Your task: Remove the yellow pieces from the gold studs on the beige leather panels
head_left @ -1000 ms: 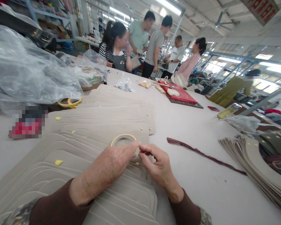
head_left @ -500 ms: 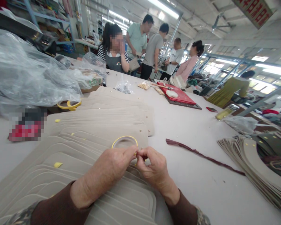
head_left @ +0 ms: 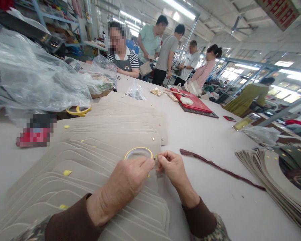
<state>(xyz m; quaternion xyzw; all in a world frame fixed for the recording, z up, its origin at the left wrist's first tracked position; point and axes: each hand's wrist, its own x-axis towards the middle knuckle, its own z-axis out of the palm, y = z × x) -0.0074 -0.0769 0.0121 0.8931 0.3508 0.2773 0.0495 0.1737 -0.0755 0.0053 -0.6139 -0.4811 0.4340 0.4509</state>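
Observation:
My left hand (head_left: 126, 185) and my right hand (head_left: 172, 166) meet fingertip to fingertip over a fanned row of beige leather panels (head_left: 90, 167). Both are closed in a pinch on something tiny between them that I cannot make out. Just beyond my left fingers a yellow-rimmed roll of tape (head_left: 138, 153) lies flat on a panel. Small yellow scraps (head_left: 67, 172) dot the panels.
A dark red strip (head_left: 215, 169) lies on the white table to the right, and a stack of curved panels (head_left: 271, 177) sits far right. Plastic bags (head_left: 37, 80) pile up at left. A red board (head_left: 193, 103) and several people are at the far end.
Both hands have shifted slightly forward and right, staying pinched together close to the tape roll. The seated person across the table lowered a hand from the face.

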